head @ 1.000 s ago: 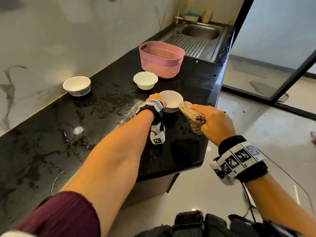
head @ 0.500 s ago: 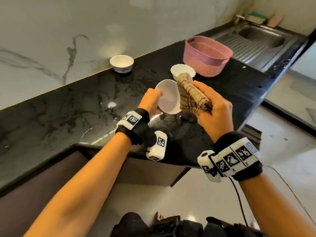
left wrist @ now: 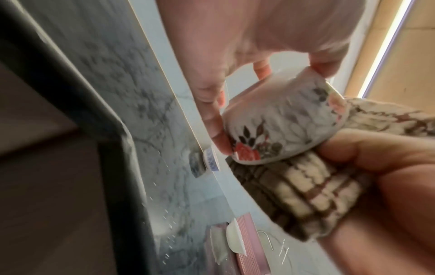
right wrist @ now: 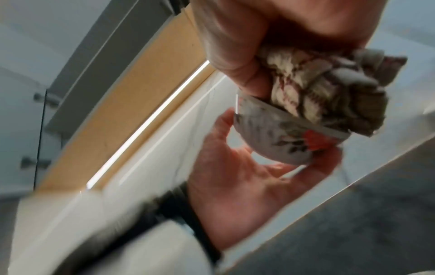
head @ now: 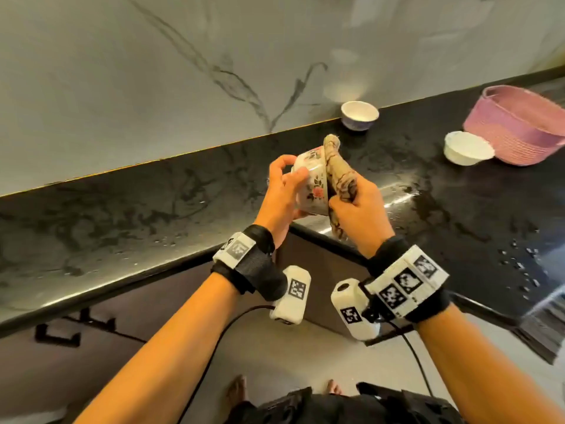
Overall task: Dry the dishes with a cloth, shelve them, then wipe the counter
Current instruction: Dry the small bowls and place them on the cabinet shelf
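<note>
Bright, warm light; glare streaks the wet black counter (head: 397, 194). Both wrist views are motion-blurred. The head view bends at its edges.

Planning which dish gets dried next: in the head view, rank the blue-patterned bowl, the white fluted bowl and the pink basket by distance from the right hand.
1. Blue-patterned bowl, by the wall, beyond the right hand.
2. White fluted bowl, to its right.
3. Pink woven basket, just behind that bowl, farthest right.

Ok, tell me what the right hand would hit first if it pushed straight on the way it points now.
Likely the floral bowl: the right hand presses the bunched cloth into its mouth, so the cloth meets the bowl's inside first. Behind the bowl sits the left hand, holding its base. How far in the cloth reaches is hidden.
</note>
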The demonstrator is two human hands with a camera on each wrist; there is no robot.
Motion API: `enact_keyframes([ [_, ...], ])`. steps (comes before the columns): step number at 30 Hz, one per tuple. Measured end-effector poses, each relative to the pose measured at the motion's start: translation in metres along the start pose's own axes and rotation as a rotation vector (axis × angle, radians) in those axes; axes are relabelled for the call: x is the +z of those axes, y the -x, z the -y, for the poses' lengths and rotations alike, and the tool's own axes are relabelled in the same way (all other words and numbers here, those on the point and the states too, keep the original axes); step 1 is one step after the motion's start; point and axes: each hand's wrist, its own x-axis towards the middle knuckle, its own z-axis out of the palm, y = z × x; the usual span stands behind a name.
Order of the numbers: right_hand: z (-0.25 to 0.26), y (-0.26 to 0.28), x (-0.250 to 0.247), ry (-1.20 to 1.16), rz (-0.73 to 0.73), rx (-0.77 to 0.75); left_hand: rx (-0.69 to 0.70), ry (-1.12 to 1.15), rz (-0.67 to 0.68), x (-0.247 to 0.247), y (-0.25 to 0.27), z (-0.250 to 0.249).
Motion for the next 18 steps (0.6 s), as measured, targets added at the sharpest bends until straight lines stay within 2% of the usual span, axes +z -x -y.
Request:
enact_keyframes([
  [3, 0.020, 0.006, 0.044, -0.244, 0.078, 0.137, 0.034, -0.023, -0.006, -0.043, 0.013, -0.010],
  [7, 0.041, 0.010, 0.080, -0.439, 0.134, 0.226, 0.280, -0.153, 0.058, -0.083, 0.032, -0.012],
  [10, 0.057, 0.012, 0.100, -0.431, 0.264, 0.196, 0.353, -0.128, 0.065, -0.103, 0.043, -0.020],
  [13, 0.064, 0.016, 0.114, -0.477, 0.315, 0.150, 0.401, -0.158, 0.057, -0.120, 0.043, -0.037],
  [17, 0.054, 0.023, 0.125, -0.459, 0.363, 0.008, 0.315, -0.112, -0.048, -0.127, 0.043, -0.059],
  [18, 0.049, 0.024, 0.126, -0.394, 0.388, -0.066, 0.282, -0.079, -0.070, -0.129, 0.045, -0.063],
])
